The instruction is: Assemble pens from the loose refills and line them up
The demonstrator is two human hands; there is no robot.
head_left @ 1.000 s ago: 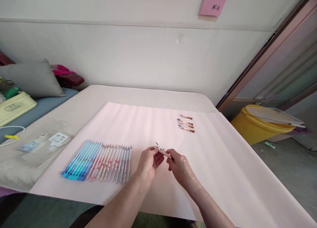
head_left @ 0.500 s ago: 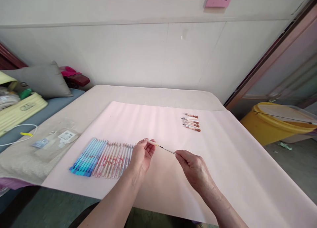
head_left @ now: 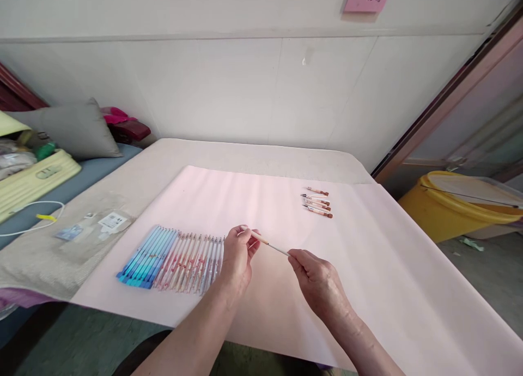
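My left hand (head_left: 240,250) pinches a slim cream pen barrel (head_left: 260,237) that slants down to the right. In the fingers of my right hand (head_left: 318,278) is a thin pale pen refill (head_left: 279,249), its far end meeting the barrel's open end. The two parts are in line above the pink sheet. Left of my left hand lies a tight row of pens, blue ones (head_left: 147,259) at the left and pinkish, clear ones (head_left: 190,262) beside them. Several short brown-ended pen parts (head_left: 317,204) lie farther back on the right.
A pink sheet (head_left: 368,267) covers much of the table. Clear plastic packaging (head_left: 92,223) lies on the left of the table. A grey cushion (head_left: 85,131) and a pale yellow case (head_left: 41,182) are beyond it. A yellow bin (head_left: 441,207) stands at the right.
The dark tip of the refill, visible between the two parts before, has gone into the barrel's end. My hands are slightly closer together. The view has shifted a little.
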